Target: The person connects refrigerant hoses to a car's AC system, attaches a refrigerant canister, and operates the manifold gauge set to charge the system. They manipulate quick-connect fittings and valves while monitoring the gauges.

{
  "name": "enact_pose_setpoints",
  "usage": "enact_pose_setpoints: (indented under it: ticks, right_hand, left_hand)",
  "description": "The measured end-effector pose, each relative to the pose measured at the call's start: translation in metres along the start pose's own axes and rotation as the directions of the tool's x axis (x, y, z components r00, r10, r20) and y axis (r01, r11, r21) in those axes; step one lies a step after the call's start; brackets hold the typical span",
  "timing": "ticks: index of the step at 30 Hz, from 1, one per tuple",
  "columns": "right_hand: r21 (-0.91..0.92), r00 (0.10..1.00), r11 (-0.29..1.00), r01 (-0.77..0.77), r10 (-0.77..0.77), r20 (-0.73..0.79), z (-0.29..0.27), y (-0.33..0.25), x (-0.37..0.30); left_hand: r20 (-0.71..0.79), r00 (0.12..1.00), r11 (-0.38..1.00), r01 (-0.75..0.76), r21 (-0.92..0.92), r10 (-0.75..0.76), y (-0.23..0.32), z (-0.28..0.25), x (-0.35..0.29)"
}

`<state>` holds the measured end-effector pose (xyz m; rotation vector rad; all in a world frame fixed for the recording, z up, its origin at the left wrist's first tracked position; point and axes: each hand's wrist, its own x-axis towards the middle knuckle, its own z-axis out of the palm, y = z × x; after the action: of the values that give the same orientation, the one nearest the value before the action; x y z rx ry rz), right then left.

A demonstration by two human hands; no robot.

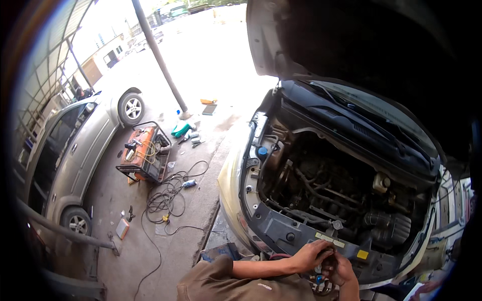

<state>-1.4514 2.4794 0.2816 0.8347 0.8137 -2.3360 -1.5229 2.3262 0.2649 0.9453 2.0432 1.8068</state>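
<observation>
In the head view, my left hand (312,256) reaches in from the left over the front edge of a car's open engine bay (321,183). My right hand (342,269) comes up from the lower edge and meets it. Both hands are closed, fingertips together around something small and dark that the fingers mostly hide. Just below them, a blue-coloured fitting or knob (319,280) shows among dark parts too small to tell. A reddish hose (280,256) lies left of my left hand, partly behind my forearm. The black front panel (289,236) with pale and yellow labels lies just beyond my hands.
The raised hood (346,45) hangs over the bay. To the left stand an orange generator (143,150) in a black frame, a tangled black cable (168,198) on the floor, a metal post (160,60) and a parked silver car (80,145). An orange-and-white box (122,228) lies nearby.
</observation>
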Motion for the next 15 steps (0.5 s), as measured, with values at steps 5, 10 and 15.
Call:
enact_pose_setpoints:
  ticks: [5, 10, 15]
  right_hand:
    - [-0.949, 0.603, -0.181, 0.260, -0.737, 0.306, 0.029, -0.001, 0.012]
    - [-0.743, 0.438, -0.535, 0.402, -0.601, 0.669, 0.008, -0.019, 0.038]
    - [-0.545, 0.790, 0.668, 0.507, -0.613, -0.017, -0.026, -0.006, 0.068]
  left_hand:
    - [-0.139, 0.981, 0.961, 0.099, -0.257, -0.138, -0.004, -0.004, 0.008]
    - [-0.184, 0.954, 0.902, 0.145, -0.408, -0.236, 0.001, -0.013, 0.004]
    - [-0.268, 0.963, 0.983, -0.022, -0.184, -0.028, -0.007, -0.010, 0.001]
